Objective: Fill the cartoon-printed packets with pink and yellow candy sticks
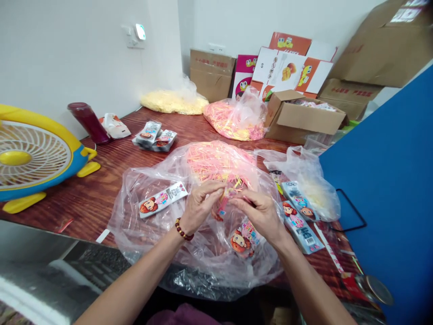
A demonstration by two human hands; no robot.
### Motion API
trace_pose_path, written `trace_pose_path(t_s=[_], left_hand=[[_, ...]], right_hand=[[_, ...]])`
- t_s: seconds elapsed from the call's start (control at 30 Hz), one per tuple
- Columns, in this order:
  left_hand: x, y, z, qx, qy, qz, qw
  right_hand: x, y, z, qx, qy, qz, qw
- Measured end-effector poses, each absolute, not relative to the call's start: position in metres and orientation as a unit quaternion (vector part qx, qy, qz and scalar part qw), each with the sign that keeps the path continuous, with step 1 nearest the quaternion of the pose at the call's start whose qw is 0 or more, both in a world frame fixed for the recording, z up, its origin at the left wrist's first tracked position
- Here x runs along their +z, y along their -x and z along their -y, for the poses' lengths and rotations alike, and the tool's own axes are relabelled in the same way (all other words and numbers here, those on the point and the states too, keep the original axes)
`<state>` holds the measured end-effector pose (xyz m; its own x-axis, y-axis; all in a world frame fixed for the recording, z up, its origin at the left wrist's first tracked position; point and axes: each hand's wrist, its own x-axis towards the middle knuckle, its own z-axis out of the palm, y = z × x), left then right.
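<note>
Over a large open clear plastic bag [135, 239], my left hand [203, 203] and my right hand [260, 214] pinch a small clear printed plastic bag [223, 205] between thumbs and fingers. Both hands are closed, close together at the bag's upper edge. Just beyond them lies a heap of thin pink and yellow sticks or straws [219, 160] inside the large bag. A flat printed pack with a cartoon girl [164, 199] rests on the plastic to the left. Another printed packet [241, 239] lies below my right hand. The fingers hide part of the small bag.
Printed packs [301, 225] and a knotted clear bag [314, 194] lie to the right, beside a blue panel [389, 180]. A yellow and blue fan [64, 149] and a dark red bottle [89, 122] stand left. Behind are filled bags [233, 119] and an open carton [304, 119].
</note>
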<state>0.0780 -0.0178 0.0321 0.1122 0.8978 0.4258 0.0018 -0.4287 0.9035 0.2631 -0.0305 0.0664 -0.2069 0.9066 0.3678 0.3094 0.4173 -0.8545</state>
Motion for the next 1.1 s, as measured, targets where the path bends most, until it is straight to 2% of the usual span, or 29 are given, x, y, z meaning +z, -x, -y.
trace_pose_path(t_s=[0.37,0.5,0.63,0.9,1.1], left_hand=[[0.027,-0.096,0.015,0.555,-0.579,-0.379,0.462],[0.026,-0.097,0.013,0.509,-0.534,-0.372,0.564],[0.027,-0.097,0.013,0.393,-0.54,-0.339,0.663],[0.024,-0.107,0.017,0.35,-0.594,-0.386,0.613],[0.019,-0.113,0.016,0.308,-0.633,-0.401,0.586]], right_hand=[[0.05,-0.277,0.021,0.389,0.441,0.655,0.474],[0.047,-0.279,0.021,0.421,0.46,0.594,0.508],[0.046,-0.278,0.025,0.491,0.463,0.519,0.525],[0.039,-0.29,0.035,0.562,0.455,0.454,0.52],[0.023,-0.306,0.04,0.569,0.497,0.464,0.463]])
